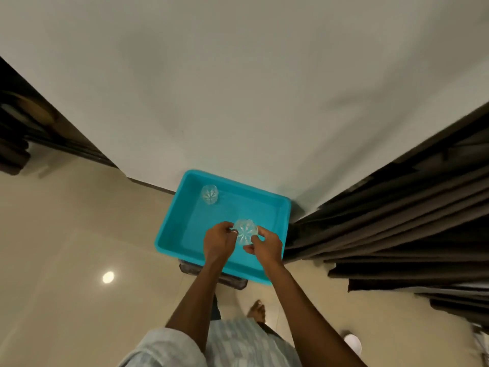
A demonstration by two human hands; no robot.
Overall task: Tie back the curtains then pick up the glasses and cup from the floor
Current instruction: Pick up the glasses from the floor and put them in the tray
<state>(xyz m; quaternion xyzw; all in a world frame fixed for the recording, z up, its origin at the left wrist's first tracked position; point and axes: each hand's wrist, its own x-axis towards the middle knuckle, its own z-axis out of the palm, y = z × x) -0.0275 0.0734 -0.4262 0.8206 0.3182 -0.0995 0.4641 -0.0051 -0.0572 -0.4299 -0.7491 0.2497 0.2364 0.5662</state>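
1. Both bare forearms reached forward and down from pale striped sleeves, converging over the turquoise rectangular plastic tray [169,242].
2. The left hand [218,241] had its fingers curled against the left side of a clear cut-glass tumbler [245,231]; a ring showed on one finger.
3. The right hand [266,247] pinched the tumbler's right side, thumb and fingers bent round it, so each grip was closed on the glass.
4. The tumbler sat over the tray's near half, its round star-cut end facing the camera and its long axis running roughly up toward the viewer; mouth or base uppermost could not be told.
5. A second clear cut-glass tumbler [209,194] stood in the tray's far left corner, well apart, showing the same star pattern.
6. The tray rested on a dark stand [230,280] on the glossy beige tiled floor [66,247].
7. Dark brown pleated curtains [397,221] hung just beside the tray's right edge.
8. A small white rounded object [353,343], too blurred to identify, lay on the floor at lower right.
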